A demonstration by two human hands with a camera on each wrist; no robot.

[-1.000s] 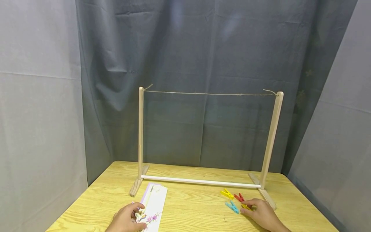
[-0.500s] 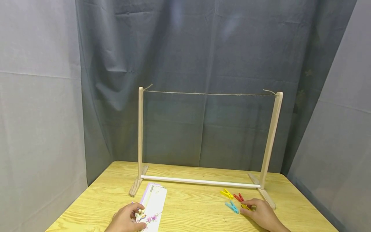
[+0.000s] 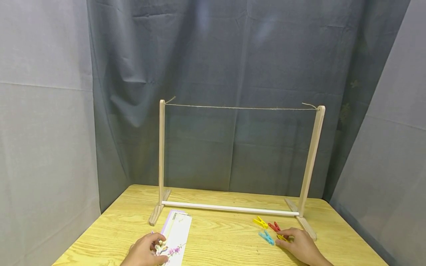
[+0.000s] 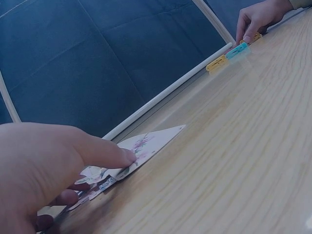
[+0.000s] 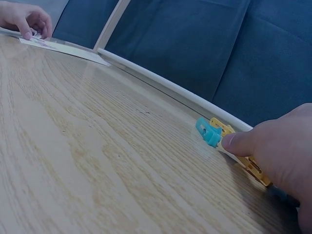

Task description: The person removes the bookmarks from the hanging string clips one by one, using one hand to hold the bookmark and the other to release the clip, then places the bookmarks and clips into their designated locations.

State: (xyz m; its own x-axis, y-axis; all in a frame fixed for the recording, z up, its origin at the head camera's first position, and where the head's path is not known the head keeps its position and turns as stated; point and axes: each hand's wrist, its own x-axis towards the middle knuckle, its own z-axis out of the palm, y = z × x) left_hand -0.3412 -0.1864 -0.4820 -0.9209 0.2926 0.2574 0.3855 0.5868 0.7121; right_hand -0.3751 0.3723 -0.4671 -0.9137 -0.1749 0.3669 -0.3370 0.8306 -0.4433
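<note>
In the head view my left hand [image 3: 144,251] holds a small stack of long paper cards at the front left of the table. The top card [image 3: 179,231] is white with pink blossoms and a bird; a lilac card [image 3: 168,220] shows beneath it. My thumb lies on the printed end in the left wrist view, the other fingers on the far side. At the right, my right hand [image 3: 301,244] pinches a yellow clothespin [image 5: 256,170] low at the tabletop. Close by lie a blue clothespin [image 3: 266,237], a red clothespin [image 3: 274,226] and another yellow clothespin [image 3: 260,222].
Behind the hands stands a wooden frame, its left post [image 3: 161,151] and right post [image 3: 311,159] joined by a taut string [image 3: 237,107] on top and a white bar [image 3: 229,208] below. Its right foot [image 3: 307,228] sits near my right hand. Grey curtains [image 3: 199,147] enclose the table.
Both hands stay in place. The upper end of the white card has shifted very slightly on the stack since one second ago.
</note>
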